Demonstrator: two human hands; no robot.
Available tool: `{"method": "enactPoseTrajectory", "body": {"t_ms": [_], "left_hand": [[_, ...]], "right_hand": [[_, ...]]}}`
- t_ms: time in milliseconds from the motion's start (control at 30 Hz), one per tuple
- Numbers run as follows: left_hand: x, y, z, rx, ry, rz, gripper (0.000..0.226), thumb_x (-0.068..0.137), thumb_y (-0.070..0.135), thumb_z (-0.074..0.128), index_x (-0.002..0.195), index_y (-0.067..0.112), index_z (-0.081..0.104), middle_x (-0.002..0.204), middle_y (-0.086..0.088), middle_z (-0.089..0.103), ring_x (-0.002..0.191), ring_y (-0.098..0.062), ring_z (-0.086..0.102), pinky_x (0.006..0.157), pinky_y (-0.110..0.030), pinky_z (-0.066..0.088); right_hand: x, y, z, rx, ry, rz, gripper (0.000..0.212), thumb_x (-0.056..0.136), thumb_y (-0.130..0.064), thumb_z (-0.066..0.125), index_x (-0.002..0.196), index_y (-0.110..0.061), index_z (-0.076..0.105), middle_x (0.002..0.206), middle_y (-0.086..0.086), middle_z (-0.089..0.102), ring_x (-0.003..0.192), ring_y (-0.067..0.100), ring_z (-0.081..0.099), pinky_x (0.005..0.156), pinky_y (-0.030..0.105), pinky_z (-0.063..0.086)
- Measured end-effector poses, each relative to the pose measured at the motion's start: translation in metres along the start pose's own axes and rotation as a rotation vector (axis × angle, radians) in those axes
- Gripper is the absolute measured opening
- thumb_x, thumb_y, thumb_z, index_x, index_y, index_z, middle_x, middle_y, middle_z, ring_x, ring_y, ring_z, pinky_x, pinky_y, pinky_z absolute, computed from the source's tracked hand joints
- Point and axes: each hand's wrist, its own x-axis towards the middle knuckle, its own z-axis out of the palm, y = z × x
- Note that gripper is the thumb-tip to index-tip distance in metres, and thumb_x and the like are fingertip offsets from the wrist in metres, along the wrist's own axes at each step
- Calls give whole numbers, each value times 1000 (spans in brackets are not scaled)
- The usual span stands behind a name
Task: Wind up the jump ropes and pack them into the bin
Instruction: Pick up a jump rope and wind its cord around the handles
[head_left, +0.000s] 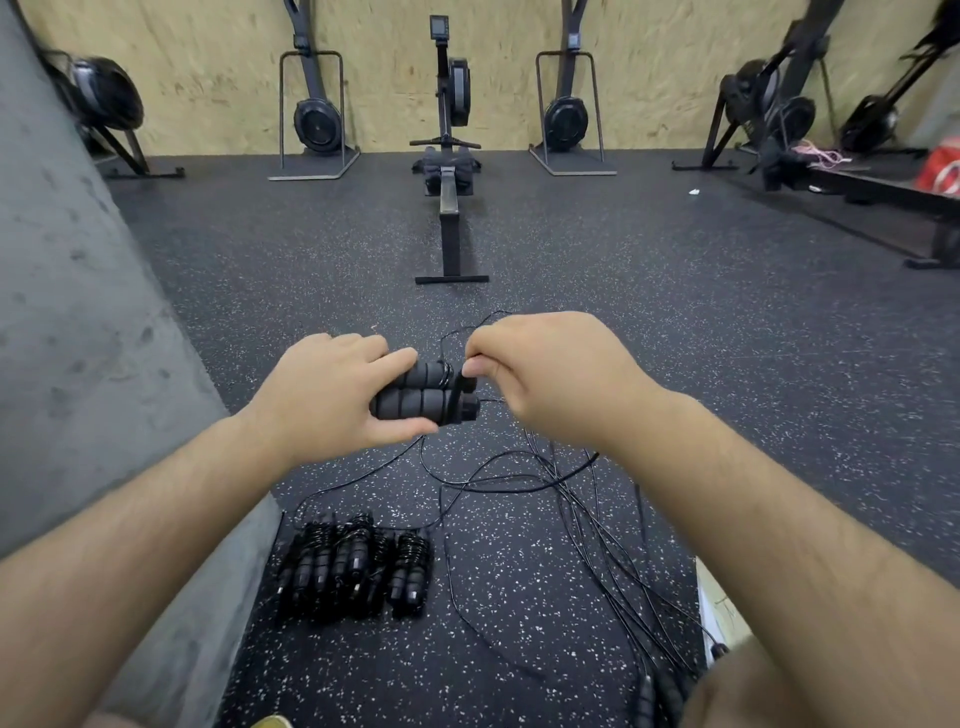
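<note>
Head view looks down on the winding step, with one jump rope in hand. The left hand (332, 395) has its grip curled round a pair of black foam handles (415, 400), held side by side and level above the floor (675, 338). The right hand (550, 379) pinches the thin black cord (519, 467) between thumb and fingertips, just beside the capped ends of the handles. A few turns of cord already sit round the handles near those caps. Most of the cord trails down from the hands and lies in loose loops on the floor below.

Several wound bundles (353, 564) lie together on the floor beside the grey concrete wall (78, 312), so packing has not begun for them. A pale box edge (719, 608) at lower right may be the bin; I cannot tell.

The next move likely calls for the right hand to carry the cord round both handles, keeping it taut so the turns sit snug. The left grip should hold the pair square. The loops below overlap and could snag as they feed up.
</note>
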Motion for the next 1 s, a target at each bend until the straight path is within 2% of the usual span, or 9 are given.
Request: {"method": "enactPoseTrajectory", "body": {"t_ms": [167, 300, 433, 567, 667, 733, 800, 867, 1000], "left_hand": [[-2, 11, -5, -74, -1, 92, 70, 85, 84, 43, 98, 20, 67, 72, 4, 54, 65, -25, 59, 55, -33, 41], [-3, 16, -12, -148, 10, 108, 71, 85, 84, 46, 105, 20, 69, 75, 5, 55, 67, -24, 60, 55, -33, 42], [-1, 24, -24, -235, 39, 85, 68, 84, 83, 49, 106, 21, 68, 75, 8, 54, 68, -20, 59, 56, -33, 43], [-2, 30, -33, -264, 48, 83, 66, 85, 80, 52, 109, 21, 68, 78, 10, 55, 71, -16, 58, 59, -32, 45], [-4, 32, -39, -327, 25, 1, 57, 83, 74, 56, 113, 27, 64, 82, 14, 55, 77, -11, 57, 66, -31, 46], [-4, 31, -41, -360, 20, -29, 54, 82, 69, 57, 117, 28, 61, 85, 16, 53, 79, -11, 58, 68, -30, 46], [-3, 29, -43, -337, 42, -42, 55, 83, 68, 55, 121, 28, 60, 87, 16, 53, 81, -13, 59, 67, -29, 43], [0, 26, -42, -265, 84, -68, 59, 85, 70, 51, 123, 26, 61, 89, 13, 56, 82, -15, 60, 66, -27, 39], [4, 17, -31, -131, 107, -99, 69, 87, 74, 46, 127, 20, 62, 91, 3, 60, 82, -24, 63, 63, -34, 47]], "right_hand": [[6, 14, 10, 19, 28, -24, 26, 104, -46, 40, 109, -35, 63, 104, -12, 66, 98, 15, 62, 71, 32, 43], [12, 25, 17, 93, -23, 18, 27, 100, -51, 44, 108, -37, 65, 104, -12, 67, 100, 15, 60, 77, 32, 46], [15, 37, 30, 366, -72, 115, 17, 98, -43, 55, 101, -35, 69, 94, -13, 71, 90, 13, 61, 84, 36, 50], [15, 38, 49, 629, -106, 167, 18, 100, -35, 57, 96, -26, 72, 89, -9, 72, 88, 12, 64, 90, 36, 50], [16, 29, 59, 843, -84, 210, 22, 103, -23, 53, 90, -14, 69, 80, -4, 64, 74, 10, 54, 75, 31, 46], [16, 22, 61, 967, -81, 278, 27, 104, -14, 50, 83, -12, 66, 75, -2, 58, 70, 9, 49, 66, 26, 41], [17, 14, 60, 1034, -104, 364, 41, 102, -2, 47, 70, -19, 67, 67, -9, 58, 60, 3, 51, 59, 20, 42], [18, 2, 62, 998, -192, 442, 48, 97, 6, 46, 64, -28, 55, 62, -15, 52, 52, -7, 53, 54, 9, 39], [13, -24, 73, 912, -236, 528, 35, 99, -8, 42, 67, -23, 46, 63, -5, 48, 57, 12, 44, 53, 25, 36]]}}
